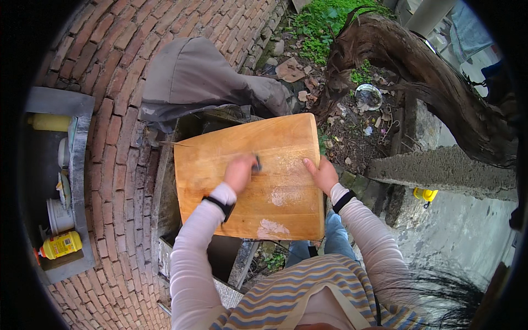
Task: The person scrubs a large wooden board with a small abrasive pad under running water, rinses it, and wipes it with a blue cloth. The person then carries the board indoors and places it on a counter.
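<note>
A large wooden board [243, 198] lies tilted over a stone basin [165, 185] before me. Wet, shiny patches show on its right half. My left hand [239, 175], blurred, is on the board's middle, closed around a small dark object [257, 164]; its kind is too blurred to tell. At the right edge, my right hand [324, 175] grips the board with the thumb on top, the fingers hidden beneath.
A grey cloth [198, 78] drapes beyond the basin against a brick wall [111, 136]. A wall niche [88, 173] at left holds a yellow bottle [62, 245] and a white tub [60, 214]. A thick twisted trunk [416, 70] and a stone slab [445, 171] stand at right.
</note>
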Motion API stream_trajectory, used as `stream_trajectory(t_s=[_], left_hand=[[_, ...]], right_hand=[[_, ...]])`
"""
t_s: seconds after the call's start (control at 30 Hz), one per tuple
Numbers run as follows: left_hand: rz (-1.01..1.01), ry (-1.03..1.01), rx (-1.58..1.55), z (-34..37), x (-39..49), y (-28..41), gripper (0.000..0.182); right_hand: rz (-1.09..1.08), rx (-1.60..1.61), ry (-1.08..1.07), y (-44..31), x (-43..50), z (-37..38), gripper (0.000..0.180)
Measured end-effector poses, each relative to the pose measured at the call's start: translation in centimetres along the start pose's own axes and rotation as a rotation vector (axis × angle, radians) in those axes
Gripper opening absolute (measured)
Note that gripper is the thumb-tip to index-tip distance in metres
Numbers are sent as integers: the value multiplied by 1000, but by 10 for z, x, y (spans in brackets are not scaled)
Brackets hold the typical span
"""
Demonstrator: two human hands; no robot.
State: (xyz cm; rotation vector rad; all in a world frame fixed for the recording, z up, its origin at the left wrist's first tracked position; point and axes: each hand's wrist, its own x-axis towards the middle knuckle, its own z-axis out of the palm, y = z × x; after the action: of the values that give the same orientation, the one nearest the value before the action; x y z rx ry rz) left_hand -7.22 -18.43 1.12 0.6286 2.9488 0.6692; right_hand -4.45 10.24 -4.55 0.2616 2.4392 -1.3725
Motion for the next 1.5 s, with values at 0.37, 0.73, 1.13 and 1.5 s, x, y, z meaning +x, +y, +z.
stream_trajectory(t_s=[0.37,0.73,1.13,1.5], left_hand=[[170,-43,5,22,21,43,17],[157,-10,27,34,16,39,18],[207,104,25,38,31,62,18],[178,-60,-6,38,26,86,23]], right_hand=[[31,-63,26,9,2,7,69],[38,-34,-3,8,-1,5,65],[-28,114,-20,32,8,15,60],[-83,284,23,32,5,21,54]])
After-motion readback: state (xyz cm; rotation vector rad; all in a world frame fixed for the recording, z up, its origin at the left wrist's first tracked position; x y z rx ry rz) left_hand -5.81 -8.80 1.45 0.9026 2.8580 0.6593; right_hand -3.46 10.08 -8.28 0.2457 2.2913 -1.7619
